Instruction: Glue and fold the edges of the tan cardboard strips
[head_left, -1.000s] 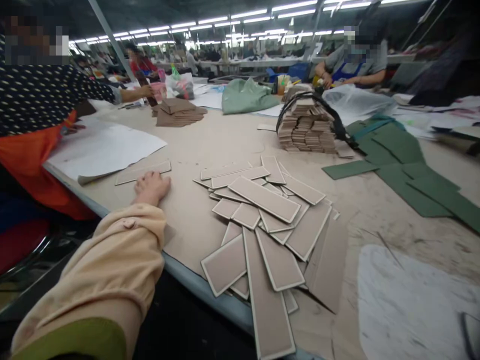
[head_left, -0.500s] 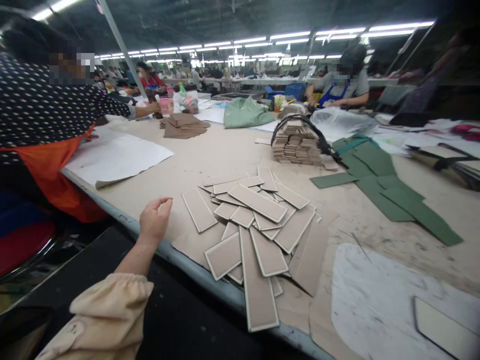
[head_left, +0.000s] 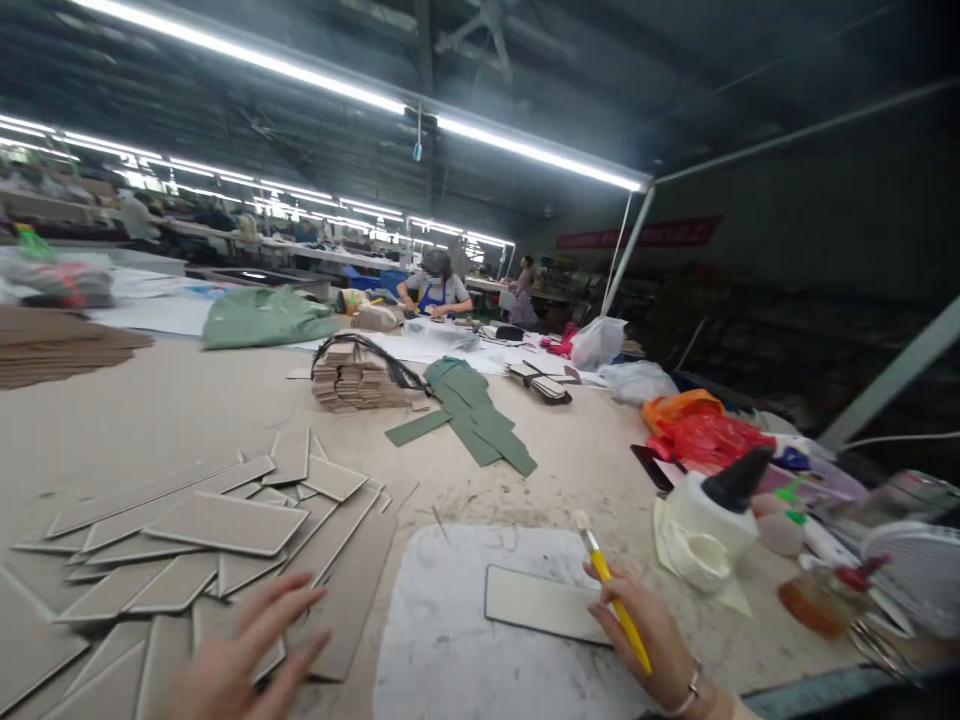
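A paintbrush with a yellow handle (head_left: 628, 628) is gripped by my right hand (head_left: 651, 632), its pale bristles tilted up and away from me. The fingers of that hand are at the right end of a cream rectangular panel with a dark edge (head_left: 536, 600); whether they touch it I cannot tell. This panel lies on a stained white sheet (head_left: 427, 650). On the left, my left hand (head_left: 240, 655), slightly blurred, hovers with spread fingers over the near side of a heap of beige panels with pale edges (head_left: 225, 522). Nothing shows between its fingers.
Beyond the heap stand a strapped bundle of beige pieces (head_left: 349, 378) and scattered green strips (head_left: 469, 410). To the right are a white bottle with a black nozzle (head_left: 712, 515), a jar of amber liquid (head_left: 817, 600) and red plastic bags (head_left: 705, 440). A co-worker (head_left: 435, 288) sits across the table.
My view has swung to the right. My left hand, earlier by the table edge with bent fingers, is now spread over the heap. My right hand and the paintbrush have come into view.
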